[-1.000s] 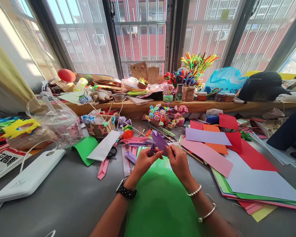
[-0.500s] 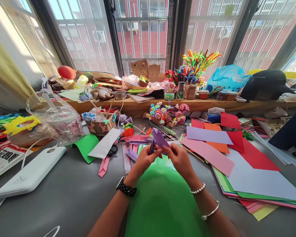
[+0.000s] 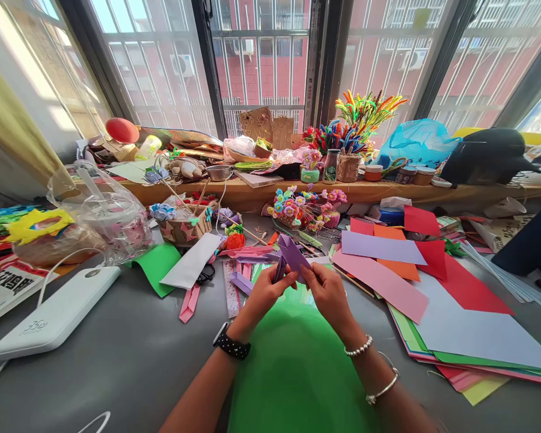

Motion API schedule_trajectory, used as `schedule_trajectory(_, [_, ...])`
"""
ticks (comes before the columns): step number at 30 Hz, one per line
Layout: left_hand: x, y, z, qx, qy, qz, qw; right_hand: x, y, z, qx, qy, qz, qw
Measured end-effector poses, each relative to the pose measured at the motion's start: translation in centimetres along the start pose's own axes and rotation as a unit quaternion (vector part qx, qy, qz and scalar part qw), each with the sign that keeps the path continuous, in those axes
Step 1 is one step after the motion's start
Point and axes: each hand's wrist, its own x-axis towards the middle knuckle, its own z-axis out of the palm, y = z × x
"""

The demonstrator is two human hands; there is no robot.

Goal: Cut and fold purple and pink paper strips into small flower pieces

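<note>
Fingers of left hand point(image 3: 264, 293) and right hand point(image 3: 327, 291) pinch purple folded paper point(image 3: 291, 255) (lower folds hidden).

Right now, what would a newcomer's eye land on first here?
Dead centre, the left hand and right hand pinch a folded purple paper above a big green sheet on the grey table. To the right lies a fan of coloured sheets, red ones loudest. Behind, on the wooden sill, bright pipe cleaners stand up against the window.
</note>
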Motion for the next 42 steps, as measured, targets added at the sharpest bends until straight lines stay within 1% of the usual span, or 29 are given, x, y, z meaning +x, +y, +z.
schedule_trajectory(13, [0.07, -0.15, 0.05, -0.009, 0.002, -0.001, 1.0, 0.23, 0.2, 0.03, 0.004, -0.01, -0.007, 1.0])
schedule_trajectory(25, [-0.06, -0.05, 0.39, -0.026, 0.026, -0.002, 0.999, 0.28, 0.29, 0.03, 0.002, -0.024, -0.003, 1.0])
schedule_trajectory(29, [0.01, -0.15, 0.28, -0.027, 0.028, 0.001, 0.999, 0.24, 0.27, -0.07, 0.004, -0.014, 0.005, 1.0])
schedule_trajectory(36, [0.08, -0.29, 0.2, -0.037, 0.066, 0.009, 0.997, 0.07, 0.29, -0.26, 0.065, 0.002, 0.022, 0.998])
schedule_trajectory(42, [0.22, -0.52, 0.58, -0.058, 0.108, -0.008, 0.992, -0.07, 0.13, -0.13, 0.066, 0.011, 0.021, 0.998])
